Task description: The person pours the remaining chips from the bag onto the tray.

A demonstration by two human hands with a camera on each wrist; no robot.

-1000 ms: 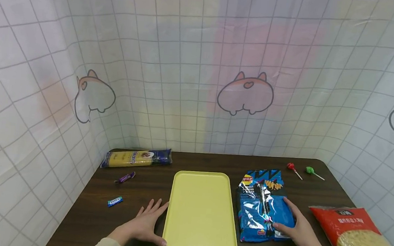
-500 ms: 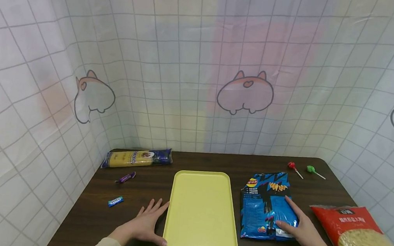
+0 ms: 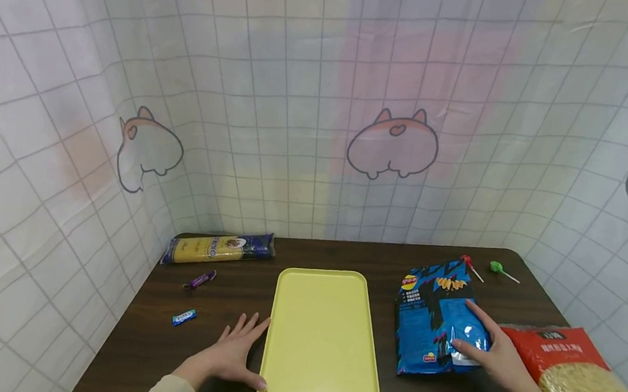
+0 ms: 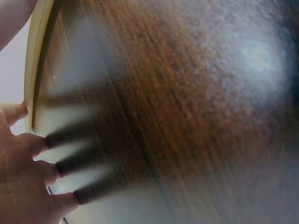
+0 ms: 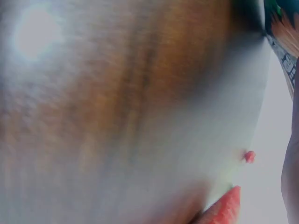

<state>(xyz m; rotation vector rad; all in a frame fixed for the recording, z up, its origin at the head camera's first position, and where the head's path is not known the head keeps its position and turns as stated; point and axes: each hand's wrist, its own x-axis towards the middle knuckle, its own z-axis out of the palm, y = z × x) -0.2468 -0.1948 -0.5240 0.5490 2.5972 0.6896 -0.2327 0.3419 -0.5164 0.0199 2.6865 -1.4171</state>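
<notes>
Shifted toward the right edge of the desk [image 3: 526, 303]: blue bag [image 3: 419, 330] in right hand's [image 3: 495, 355] thumb-and-finger grip, left hand [image 3: 228, 356] spread against tray [image 3: 323, 343], seemingly steadying it.

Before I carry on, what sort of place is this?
Probably a makeshift tabletop filming booth: a wrinkled, cartoon-printed backdrop hangs behind and on both sides of a dark table, which bears a yellow tray.

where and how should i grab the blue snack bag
Likely by its right edge, coming from the right: the blue snack bag looks broad, so pinching one side seems easier than spanning it, and the right hand holds that side.
</notes>
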